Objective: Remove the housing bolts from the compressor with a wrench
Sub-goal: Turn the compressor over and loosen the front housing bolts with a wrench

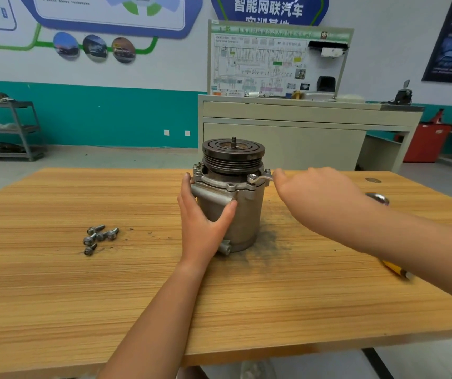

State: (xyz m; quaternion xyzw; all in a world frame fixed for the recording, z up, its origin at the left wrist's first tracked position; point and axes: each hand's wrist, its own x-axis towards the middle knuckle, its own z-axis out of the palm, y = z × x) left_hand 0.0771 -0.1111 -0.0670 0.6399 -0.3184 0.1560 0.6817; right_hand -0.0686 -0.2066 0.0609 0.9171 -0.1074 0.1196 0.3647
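Compressor stands upright mid-tabletop, which is pale orange-brown wood-grain laminate. Body is a dull grey cast-metal cylinder, grimy. Dark grooved pulley sits on top, with a threaded stub poking from its centre. Lighter flange sits below the pulley, bolt heads round its rim.

Left hand grips the compressor's front-left side, thumb across the front, fingers wrapped round the far side. Right hand, motion-blurred, is right of the compressor and closed on the handle of one shiny steel wrench. The wrench's ring end sits over a flange bolt.

Five loose bolts, grey with flanged heads, lie clustered well left of the compressor. Dark sooty smudge stains the wood just right of its base. One yellow-handled tool lies further right, partly under the forearm.
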